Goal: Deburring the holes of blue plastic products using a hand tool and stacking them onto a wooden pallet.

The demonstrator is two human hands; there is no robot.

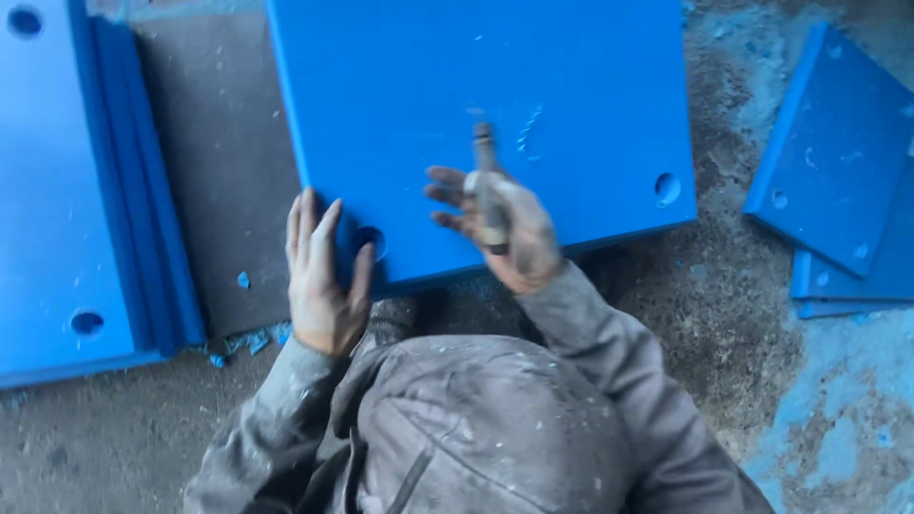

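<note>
My left hand (322,276) lies flat, fingers spread, on the near left corner of the large flat blue plastic panel (486,114), beside a round hole (369,240) in that corner. My right hand (509,231) hovers over the panel's near edge, loosely curled around a short grey cylindrical tool (489,186) that stands roughly upright. The panel rests on the dusty concrete floor (705,314), with another hole (667,187) near its right corner. A stack of similar blue sheets (86,190) lies to the left, and more blue panels (838,181) are well apart on the right. Blue shavings (249,341) dot the floor near the left stack.
</note>
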